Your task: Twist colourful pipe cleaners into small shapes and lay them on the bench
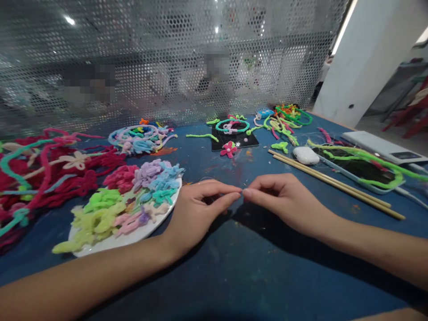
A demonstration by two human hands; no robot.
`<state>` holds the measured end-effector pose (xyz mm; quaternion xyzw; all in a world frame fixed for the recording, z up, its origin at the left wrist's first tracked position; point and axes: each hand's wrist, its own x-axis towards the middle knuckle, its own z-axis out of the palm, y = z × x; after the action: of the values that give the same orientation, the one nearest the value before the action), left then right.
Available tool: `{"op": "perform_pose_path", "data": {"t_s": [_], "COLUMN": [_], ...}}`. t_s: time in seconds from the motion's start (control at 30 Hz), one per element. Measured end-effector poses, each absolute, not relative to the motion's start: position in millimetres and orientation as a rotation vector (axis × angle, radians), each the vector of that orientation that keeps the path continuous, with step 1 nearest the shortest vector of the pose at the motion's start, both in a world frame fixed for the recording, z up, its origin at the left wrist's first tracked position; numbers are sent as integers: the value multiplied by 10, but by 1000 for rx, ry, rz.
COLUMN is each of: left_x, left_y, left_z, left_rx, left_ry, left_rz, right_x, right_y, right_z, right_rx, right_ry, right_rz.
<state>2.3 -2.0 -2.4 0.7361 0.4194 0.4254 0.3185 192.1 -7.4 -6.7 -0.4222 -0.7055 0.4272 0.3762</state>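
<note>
My left hand (195, 211) and my right hand (284, 198) rest on the blue table (234, 267), pinched fingertips touching each other at the middle. Nothing shows between the fingers; anything held is too thin to see. Just left of my left hand lies a white plate (133, 236) heaped with small pipe-cleaner flowers (127, 196) in yellow, green, pink, purple and blue. Two long wooden sticks (334, 183) lie beyond my right hand.
Red and teal pipe cleaners (43, 165) are piled at the far left. A pastel bundle (140, 136), a black tile (236, 139) with a teal ring, a pink flower (229, 148), a white case (306, 154) and green strands (361, 156) lie behind. A perforated screen (167, 67) closes the back.
</note>
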Motion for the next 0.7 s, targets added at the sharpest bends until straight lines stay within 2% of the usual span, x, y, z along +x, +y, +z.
{"op": "perform_pose_path", "data": {"t_s": [0.27, 0.4, 0.57, 0.7], "left_x": [58, 52, 55, 47], "left_y": [44, 40, 10, -30], "left_z": [31, 29, 35, 35], "left_rx": [1616, 1640, 1711, 1857], "left_ry": [1244, 1243, 1242, 1210], "left_rz": [1176, 1184, 1218, 1265], "right_x": [2130, 2275, 2328, 2357], "right_y": [265, 452, 555, 614], "right_z": [-59, -98, -109, -108], "right_rx": [-1067, -1135, -1187, -1239], "right_ry": [-1485, -1327, -1162, -1117], "right_rz": [900, 796, 865, 792]}}
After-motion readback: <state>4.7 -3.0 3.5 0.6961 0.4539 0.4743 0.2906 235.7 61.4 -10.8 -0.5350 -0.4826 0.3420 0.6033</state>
